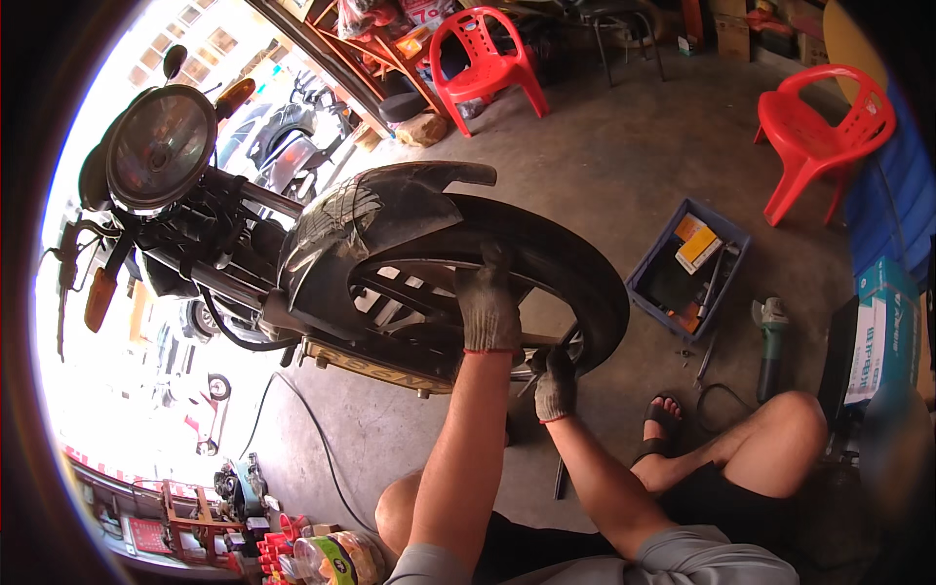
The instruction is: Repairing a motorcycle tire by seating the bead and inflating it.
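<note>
A motorcycle front wheel with a black tyre (600, 283) and dark spokes lies tilted in front of me, under a worn black mudguard (390, 200). My left hand (490, 312), in a dirty grey work glove, reaches over the spokes. Its fingers are bent against the inner edge of the tyre, partly hidden. Gloved too, my right hand (556, 388) is closed at the near side of the rim. A thin metal end shows beside it, but what it grips is too small to make out.
Right of the wheel sits a blue crate (639, 291) with boxes and tools. Beyond it lie a green angle grinder (771, 346) and a teal carton (875, 331). Red plastic chairs (485, 63) stand farther back. A black hose (317, 439) crosses the floor at left.
</note>
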Available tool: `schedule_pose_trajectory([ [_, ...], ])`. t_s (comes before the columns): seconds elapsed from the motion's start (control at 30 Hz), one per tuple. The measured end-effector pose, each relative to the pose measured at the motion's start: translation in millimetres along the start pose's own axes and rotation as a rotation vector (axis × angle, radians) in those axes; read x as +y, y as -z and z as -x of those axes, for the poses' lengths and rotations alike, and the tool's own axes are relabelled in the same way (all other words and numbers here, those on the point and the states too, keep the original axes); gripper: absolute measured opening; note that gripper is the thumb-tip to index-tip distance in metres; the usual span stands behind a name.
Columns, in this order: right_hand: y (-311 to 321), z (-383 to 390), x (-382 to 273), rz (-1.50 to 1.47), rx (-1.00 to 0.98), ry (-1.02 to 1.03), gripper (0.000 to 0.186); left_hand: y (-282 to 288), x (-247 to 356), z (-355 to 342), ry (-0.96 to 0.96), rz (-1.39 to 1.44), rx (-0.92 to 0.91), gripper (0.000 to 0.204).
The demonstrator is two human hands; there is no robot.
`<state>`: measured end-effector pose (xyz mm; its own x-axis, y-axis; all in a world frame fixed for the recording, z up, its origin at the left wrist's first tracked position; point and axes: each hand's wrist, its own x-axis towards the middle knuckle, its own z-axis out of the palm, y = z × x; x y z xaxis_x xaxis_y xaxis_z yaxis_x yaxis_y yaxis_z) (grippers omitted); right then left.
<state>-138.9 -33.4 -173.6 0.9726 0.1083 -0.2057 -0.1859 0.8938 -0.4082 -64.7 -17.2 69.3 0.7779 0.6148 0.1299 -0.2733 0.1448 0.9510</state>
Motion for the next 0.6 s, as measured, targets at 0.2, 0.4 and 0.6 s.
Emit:
schedule_pose_trajectory([
  [0.2,-26.5,24.1,-19.5,-0.087,-0.094,-0.138,0.033,1.7,-2.6,-2.5,-0.017,-0.024,-0.041,0.027],
  [0.4,-59.8,61.7,-64.2,-0.178,-0.09,-0.526,0.046,2.4,-3.2,-7.7,0.031,-0.095,0.012,0.026],
  [0.6,-68.6,84.9,-127.6,-0.043,-0.134,-0.769,0.057,7.7,-6.0,-8.9,-0.006,-0.047,-0.02,0.029],
])
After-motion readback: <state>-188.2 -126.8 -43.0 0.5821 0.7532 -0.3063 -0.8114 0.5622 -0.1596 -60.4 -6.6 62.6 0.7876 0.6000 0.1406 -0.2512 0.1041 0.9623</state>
